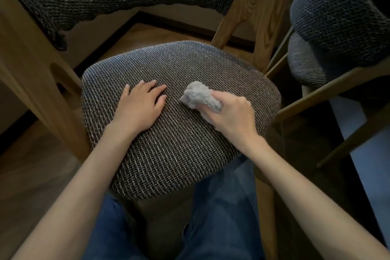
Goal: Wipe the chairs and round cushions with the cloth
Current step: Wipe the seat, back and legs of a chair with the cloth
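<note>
Now, right hand [230, 116] gripping cloth [198, 94] on cushion [179, 154], left hand [139, 106] flat

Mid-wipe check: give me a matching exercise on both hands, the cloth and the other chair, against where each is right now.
1 left hand
2 right hand
3 cloth
4 second chair

A bunched up on the seat cushion
B at the right edge of view
C flat on the seat cushion, holding nothing
D gripping the cloth

Pairs: 1-C, 2-D, 3-A, 4-B
</note>
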The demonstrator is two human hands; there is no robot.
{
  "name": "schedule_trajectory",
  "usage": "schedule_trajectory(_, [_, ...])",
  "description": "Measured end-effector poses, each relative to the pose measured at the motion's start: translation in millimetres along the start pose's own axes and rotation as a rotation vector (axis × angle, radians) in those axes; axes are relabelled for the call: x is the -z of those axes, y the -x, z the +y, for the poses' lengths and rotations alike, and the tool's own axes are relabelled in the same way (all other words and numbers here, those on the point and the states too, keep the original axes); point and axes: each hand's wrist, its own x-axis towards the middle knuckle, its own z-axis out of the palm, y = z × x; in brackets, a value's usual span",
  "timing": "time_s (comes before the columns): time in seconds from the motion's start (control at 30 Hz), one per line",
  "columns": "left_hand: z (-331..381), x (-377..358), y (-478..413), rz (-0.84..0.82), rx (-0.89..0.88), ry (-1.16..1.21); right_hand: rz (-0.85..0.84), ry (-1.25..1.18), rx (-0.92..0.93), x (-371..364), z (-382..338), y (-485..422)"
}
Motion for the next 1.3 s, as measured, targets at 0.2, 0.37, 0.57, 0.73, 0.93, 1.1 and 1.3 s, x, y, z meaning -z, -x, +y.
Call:
schedule_trajectory(0.2, [-1.1, 1.1, 1.3, 0.005, -0.016, 0.004, 0.112, 0.212, -0.247, 26.1, 88.1, -41.4])
schedule_trajectory(0.37, [0.1, 1.3, 1.6, 0.01, -0.014, 0.002, 0.225, 0.101, -0.432, 26.5, 100.0, -34.8])
schedule_trajectory(0.57, [3.1, 1.6, 1.8, 0.007, -0.006, 0.009, 0.087, -0.057, -0.052, 15.8, 12.8, 41.8])
schedule_trajectory(0.73, [0.8, 0.5, 0.5, 0.021, -0.013, 0.018, 0.198, -0.104, 0.009, 13.3, 16.4, 51.7])
schedule_trajectory(0.93, [2.3, 0.8, 2.3, 0.025, -0.015, -0.002, 0.318, 0.0, -0.246, 29.1, 94.5, 2.2])
schedule_trajectory(1.1, [2.6, 0.7, 2.4, 0.025, -0.013, 0.002, 0.428, -0.123, -0.454, 22.5, 128.8, -18.7])
schedule_trajectory(1.3, [3.2, 3.6, 4.0, 0.036, -0.019, 0.028, 0.439, -0.233, -0.312, 14.3, 79.2, 28.9])
